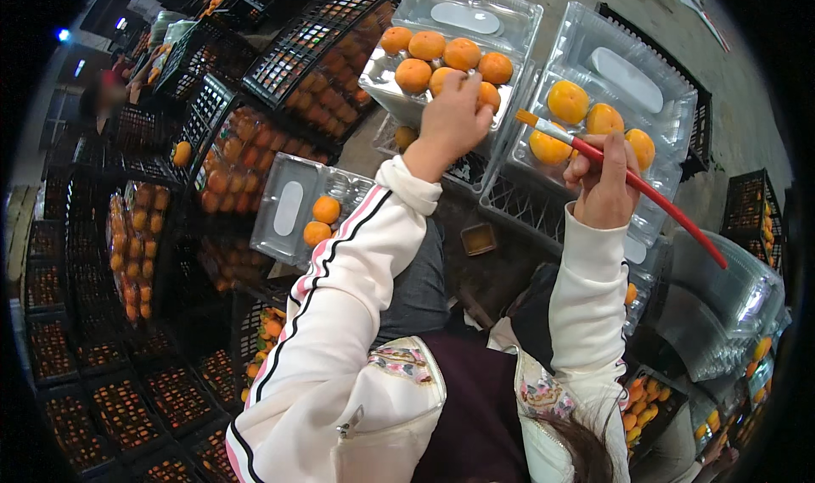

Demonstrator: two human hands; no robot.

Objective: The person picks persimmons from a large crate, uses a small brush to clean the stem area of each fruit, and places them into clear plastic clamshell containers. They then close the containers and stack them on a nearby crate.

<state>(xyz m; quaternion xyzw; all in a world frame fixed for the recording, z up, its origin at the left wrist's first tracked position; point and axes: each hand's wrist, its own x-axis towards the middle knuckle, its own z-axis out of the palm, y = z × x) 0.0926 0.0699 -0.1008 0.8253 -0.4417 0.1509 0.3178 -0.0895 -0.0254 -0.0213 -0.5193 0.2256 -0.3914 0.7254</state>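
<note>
My left hand [455, 117] reaches over a clear plastic clamshell box [391, 79] at the top centre, its lid folded back. Thumb and fingers close around an orange persimmon [489, 96] at the box's near right corner. Several more persimmons [461, 54] sit in its hollows, one partly hidden by my fingers. My right hand [605, 187] grips a paintbrush by its red handle [675, 212]. The brush's tan bristles [526, 117] point left, over the edge of a second open clamshell box [668, 123]. Persimmons [568, 101] lie in that box too, partly covered by my right hand.
Black crates [318, 31] with packed persimmons stand at the left. A third clamshell box [270, 212] holds persimmons beside my left forearm. Stacked empty clamshells [719, 279] are at the right. Below the boxes is an upturned-looking crate [519, 203]. Another person [105, 98] is at the far left.
</note>
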